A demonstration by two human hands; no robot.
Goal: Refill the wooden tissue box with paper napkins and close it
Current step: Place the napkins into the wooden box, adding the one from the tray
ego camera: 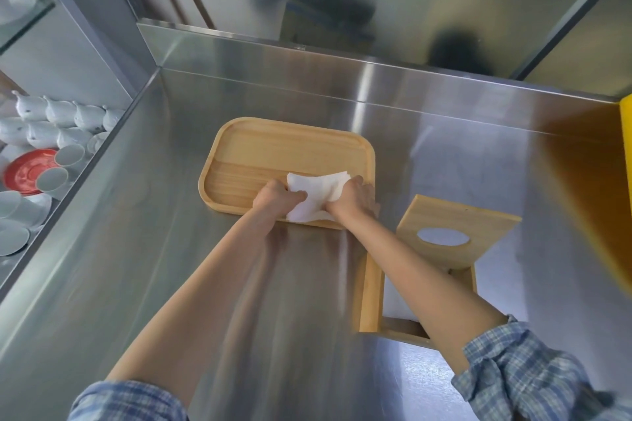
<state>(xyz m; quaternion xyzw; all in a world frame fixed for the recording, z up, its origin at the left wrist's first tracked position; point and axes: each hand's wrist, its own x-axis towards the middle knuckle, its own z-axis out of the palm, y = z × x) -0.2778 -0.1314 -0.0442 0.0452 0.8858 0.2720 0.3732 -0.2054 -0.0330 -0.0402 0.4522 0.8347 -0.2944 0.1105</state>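
White paper napkins [319,193] lie over the near right corner of a wooden tray [273,150] on the steel counter. My left hand [277,200] grips their left side and my right hand [357,198] grips their right side. The wooden tissue box [371,297] stands open at the right, partly hidden under my right forearm, with some white paper visible inside. Its lid [458,220], with an oval hole, rests tilted on the box's far edge.
The steel counter [171,249] has a raised back wall and a drop on the left. Below the left side sit white teapots [65,113], cups and a red plate [29,171]. A yellow object [626,161] stands at the right edge.
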